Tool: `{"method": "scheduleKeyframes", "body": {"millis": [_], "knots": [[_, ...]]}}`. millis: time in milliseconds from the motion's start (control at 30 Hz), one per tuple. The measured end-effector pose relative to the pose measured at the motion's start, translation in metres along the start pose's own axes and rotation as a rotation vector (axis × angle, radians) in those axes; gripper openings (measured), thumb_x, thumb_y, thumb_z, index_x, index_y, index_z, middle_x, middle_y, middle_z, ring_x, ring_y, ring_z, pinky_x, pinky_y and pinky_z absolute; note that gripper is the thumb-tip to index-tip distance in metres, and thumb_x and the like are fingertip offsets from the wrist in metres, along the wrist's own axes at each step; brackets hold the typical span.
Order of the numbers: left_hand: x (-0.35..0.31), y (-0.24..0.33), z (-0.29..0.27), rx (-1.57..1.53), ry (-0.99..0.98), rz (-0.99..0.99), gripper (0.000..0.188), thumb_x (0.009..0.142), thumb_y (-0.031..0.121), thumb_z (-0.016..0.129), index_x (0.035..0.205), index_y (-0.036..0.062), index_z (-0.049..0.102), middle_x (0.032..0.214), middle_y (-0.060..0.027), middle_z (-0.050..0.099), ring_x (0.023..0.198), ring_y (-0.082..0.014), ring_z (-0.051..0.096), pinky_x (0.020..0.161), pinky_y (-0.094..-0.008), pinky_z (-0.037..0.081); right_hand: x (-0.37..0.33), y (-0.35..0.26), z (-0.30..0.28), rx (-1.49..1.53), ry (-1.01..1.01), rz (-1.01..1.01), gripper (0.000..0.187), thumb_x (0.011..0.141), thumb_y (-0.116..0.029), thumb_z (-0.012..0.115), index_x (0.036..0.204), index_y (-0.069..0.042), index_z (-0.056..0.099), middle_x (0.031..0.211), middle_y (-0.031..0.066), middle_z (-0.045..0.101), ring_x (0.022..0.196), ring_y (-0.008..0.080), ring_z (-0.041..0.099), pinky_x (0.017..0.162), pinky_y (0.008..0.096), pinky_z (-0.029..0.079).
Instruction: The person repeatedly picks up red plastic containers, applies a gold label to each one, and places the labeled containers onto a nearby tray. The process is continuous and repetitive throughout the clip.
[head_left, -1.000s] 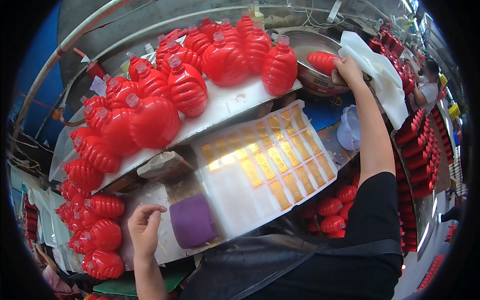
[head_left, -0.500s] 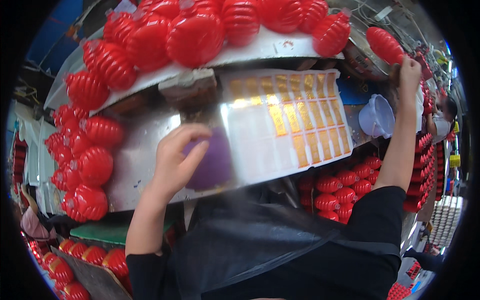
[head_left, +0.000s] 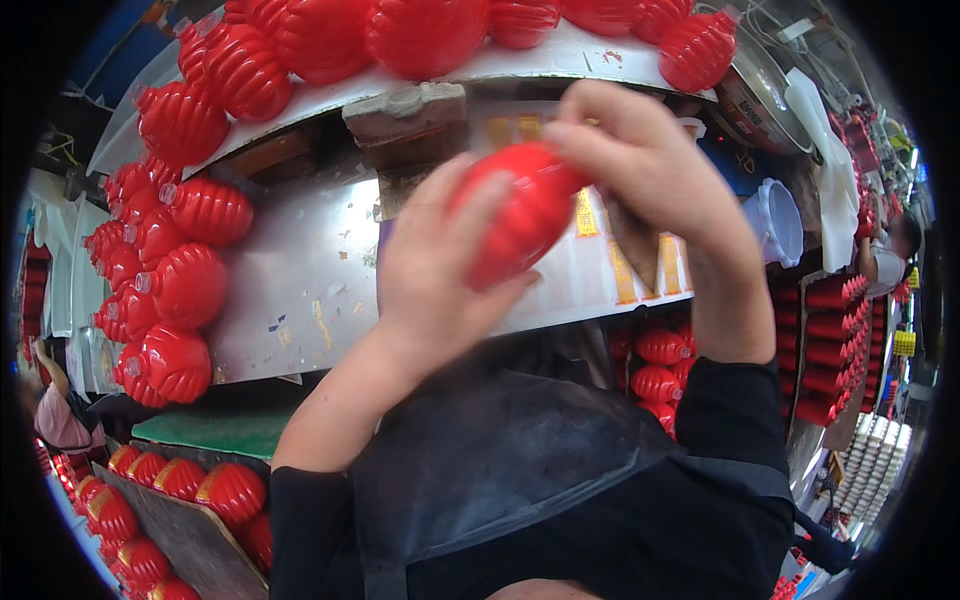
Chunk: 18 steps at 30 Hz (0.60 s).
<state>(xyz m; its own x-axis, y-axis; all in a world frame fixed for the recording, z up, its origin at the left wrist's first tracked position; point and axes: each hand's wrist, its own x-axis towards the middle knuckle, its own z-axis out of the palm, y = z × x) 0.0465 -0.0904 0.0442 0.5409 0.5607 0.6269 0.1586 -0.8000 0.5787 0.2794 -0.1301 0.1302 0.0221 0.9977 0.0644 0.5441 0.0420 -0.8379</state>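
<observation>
Red bottle [head_left: 525, 215] slants up rightward: our left hand [head_left: 440, 262] clamps fingers round it; our right hand [head_left: 635, 145] meets its upper end, grip unclear.

Moderate light here, white glare on metal tabletop [head_left: 300, 265], motion blur across left hand [head_left: 430, 260], right hand [head_left: 630, 150] and held red bottle [head_left: 525, 215], outer edges bowed, corners black

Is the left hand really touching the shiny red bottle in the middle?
Touching. The head view shows the left hand cupping the red bottle, its fingers spread over the side and covering part of it.
</observation>
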Motion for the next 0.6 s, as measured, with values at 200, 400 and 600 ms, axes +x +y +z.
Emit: {"method": "scheduleKeyframes", "body": {"millis": [200,400,600], "knots": [[-0.012,-0.055,-0.012,-0.748,0.143,-0.686,0.08,0.084,0.021,0.087,0.152,0.0021,0.05,0.139,-0.0142,0.063,0.123,-0.025,0.064,0.109,-0.0391,0.05,0.016,0.057,0.035,-0.088,0.215,0.025,0.038,0.103,-0.031,0.065,0.124,0.0,0.072,0.092,0.0084,0.078,0.085,0.0127,0.073,0.076,0.0267,0.055],[0.004,-0.102,-0.027,-1.116,0.104,-0.898,0.062,0.097,0.021,0.075,0.151,-0.0003,0.051,0.14,-0.0115,0.065,0.127,-0.0198,0.062,0.111,-0.0374,0.049,-0.097,0.142,0.061,-0.787,0.177,0.117,0.028,0.092,-0.007,0.056,0.115,-0.01,0.072,0.128,0.0142,0.073,0.086,0.0401,0.072,0.077,0.0479,0.059],[0.012,-0.108,-0.031,-1.082,0.002,-0.913,0.05,0.103,0.024,0.066,0.146,-0.0007,0.056,0.134,-0.0103,0.068,0.121,-0.0178,0.066,0.107,-0.0344,0.051,-0.179,0.125,0.102,-0.894,-0.01,-0.02,0.043,0.091,-0.014,0.072,0.132,-0.004,0.068,0.135,0.0148,0.07,0.074,0.0276,0.075,0.063,0.0396,0.06]]}}
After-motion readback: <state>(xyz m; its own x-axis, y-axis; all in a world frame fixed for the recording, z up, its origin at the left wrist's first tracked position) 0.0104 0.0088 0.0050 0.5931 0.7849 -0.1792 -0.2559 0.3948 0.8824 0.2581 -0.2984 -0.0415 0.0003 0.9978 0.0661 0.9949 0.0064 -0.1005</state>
